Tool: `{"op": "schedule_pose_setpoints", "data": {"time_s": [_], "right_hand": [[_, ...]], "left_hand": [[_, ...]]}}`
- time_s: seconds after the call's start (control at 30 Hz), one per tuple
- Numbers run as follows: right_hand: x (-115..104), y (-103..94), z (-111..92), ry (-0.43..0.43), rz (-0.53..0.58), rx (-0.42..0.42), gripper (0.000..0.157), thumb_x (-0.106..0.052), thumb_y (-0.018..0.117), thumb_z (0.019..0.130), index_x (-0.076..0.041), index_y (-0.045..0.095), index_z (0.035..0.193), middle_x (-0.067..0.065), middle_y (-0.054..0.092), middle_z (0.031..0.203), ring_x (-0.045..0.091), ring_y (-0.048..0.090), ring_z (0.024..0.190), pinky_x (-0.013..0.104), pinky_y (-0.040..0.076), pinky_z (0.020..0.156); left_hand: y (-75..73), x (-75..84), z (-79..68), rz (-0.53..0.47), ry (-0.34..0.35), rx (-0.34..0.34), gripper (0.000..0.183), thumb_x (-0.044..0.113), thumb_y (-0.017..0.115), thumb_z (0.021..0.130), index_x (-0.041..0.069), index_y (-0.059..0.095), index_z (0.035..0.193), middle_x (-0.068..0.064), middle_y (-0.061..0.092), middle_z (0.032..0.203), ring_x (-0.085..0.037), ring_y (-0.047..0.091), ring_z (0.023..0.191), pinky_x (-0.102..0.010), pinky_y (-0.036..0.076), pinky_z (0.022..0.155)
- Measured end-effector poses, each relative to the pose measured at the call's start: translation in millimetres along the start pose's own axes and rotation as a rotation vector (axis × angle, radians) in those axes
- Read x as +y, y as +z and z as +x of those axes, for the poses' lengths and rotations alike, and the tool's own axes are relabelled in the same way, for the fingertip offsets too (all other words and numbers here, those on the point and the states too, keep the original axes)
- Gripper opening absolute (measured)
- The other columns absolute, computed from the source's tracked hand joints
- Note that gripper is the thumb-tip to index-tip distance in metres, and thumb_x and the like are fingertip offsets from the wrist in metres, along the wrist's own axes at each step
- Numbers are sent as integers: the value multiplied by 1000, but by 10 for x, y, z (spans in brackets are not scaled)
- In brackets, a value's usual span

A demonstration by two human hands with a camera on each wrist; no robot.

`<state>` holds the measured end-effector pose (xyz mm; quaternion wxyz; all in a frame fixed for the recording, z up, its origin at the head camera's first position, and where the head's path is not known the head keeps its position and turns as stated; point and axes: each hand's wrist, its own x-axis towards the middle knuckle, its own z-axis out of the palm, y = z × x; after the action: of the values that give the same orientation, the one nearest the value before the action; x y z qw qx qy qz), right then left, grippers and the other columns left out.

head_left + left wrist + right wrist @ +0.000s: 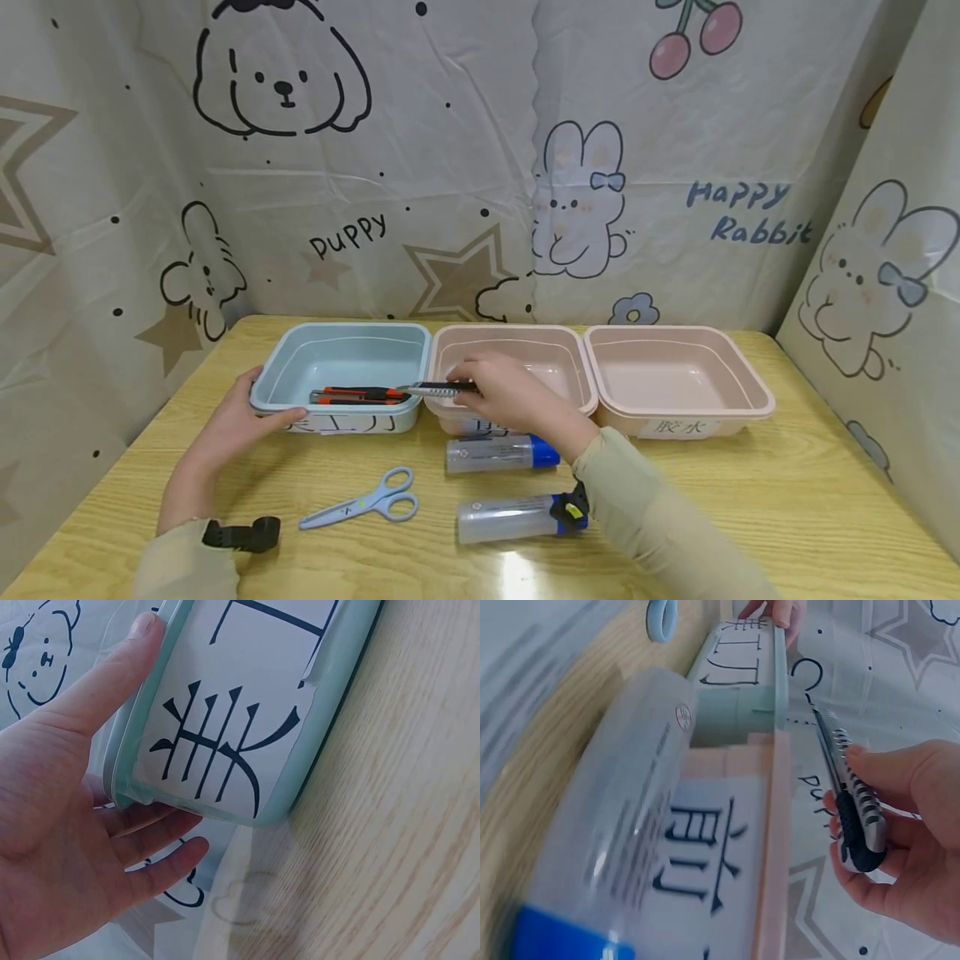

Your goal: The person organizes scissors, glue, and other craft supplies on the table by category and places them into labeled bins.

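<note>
My left hand (234, 421) grips the near left corner of a light blue bin (281, 354), its thumb on the front rim and its fingers at the side. Inside the bin lie red and black utility knives (356, 398). My right hand (510, 395) holds a black and grey utility knife (853, 802) above the middle pink bin (517, 331), with the knife's front end pointing left over the blue bin's right rim. In the left wrist view, a white label (217, 742) with black characters covers the blue bin's side.
Blue scissors (363, 502) lie on the wooden table before the bins. Two clear tubes with blue caps, a far one (491, 454) and a near one (506, 518), lie below my right forearm. A second pink bin (678, 411) stands at the right. A printed curtain (465, 167) hangs behind.
</note>
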<state>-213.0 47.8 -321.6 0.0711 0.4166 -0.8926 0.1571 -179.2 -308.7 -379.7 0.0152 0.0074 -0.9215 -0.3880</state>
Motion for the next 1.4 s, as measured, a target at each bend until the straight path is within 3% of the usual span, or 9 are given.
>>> {"op": "schedule_pose_setpoints", "data": {"time_s": [0.2, 0.47, 0.8, 1.13, 1.4], "right_hand": [[-60, 123, 214, 12, -11, 42, 18, -20, 66, 83, -11, 69, 98, -2, 63, 89, 9, 55, 78, 24, 46, 71], [-153, 219, 433, 45, -42, -16, 24, -26, 62, 87, -15, 67, 108, -2, 65, 99, 10, 60, 86, 23, 48, 71], [-276, 351, 722, 71, 48, -53, 29, -28, 56, 91, -11, 65, 113, 1, 64, 109, 12, 58, 97, 22, 47, 83], [-421, 529, 970, 95, 9, -93, 29, -30, 55, 91, -14, 65, 113, -2, 66, 108, 11, 59, 102, 21, 44, 90], [-464, 675, 1083, 155, 21, -110, 29, -31, 58, 89, -15, 65, 112, -2, 65, 108, 10, 58, 102, 20, 46, 86]], "left_hand": [[1, 0, 12, 6, 3, 6, 105, 41, 69, 78, -6, 1, 142, -35, 22, 138, -48, 32, 121, -62, 31, 94], [2, 8, 6, 16, -14, 7, 106, 43, 69, 78, -6, 0, 142, -34, 22, 138, -48, 31, 121, -63, 31, 95], [3, 1, 11, 29, -21, 4, 107, 44, 68, 77, -6, 0, 142, -35, 21, 138, -48, 31, 121, -63, 30, 95], [1, 6, 5, 26, -10, 5, 106, 42, 68, 78, -7, 0, 142, -35, 22, 138, -48, 32, 120, -62, 30, 95], [12, 0, 5, 22, -16, 3, 106, 43, 68, 78, -7, -1, 142, -36, 21, 138, -48, 31, 120, -62, 30, 95]]}}
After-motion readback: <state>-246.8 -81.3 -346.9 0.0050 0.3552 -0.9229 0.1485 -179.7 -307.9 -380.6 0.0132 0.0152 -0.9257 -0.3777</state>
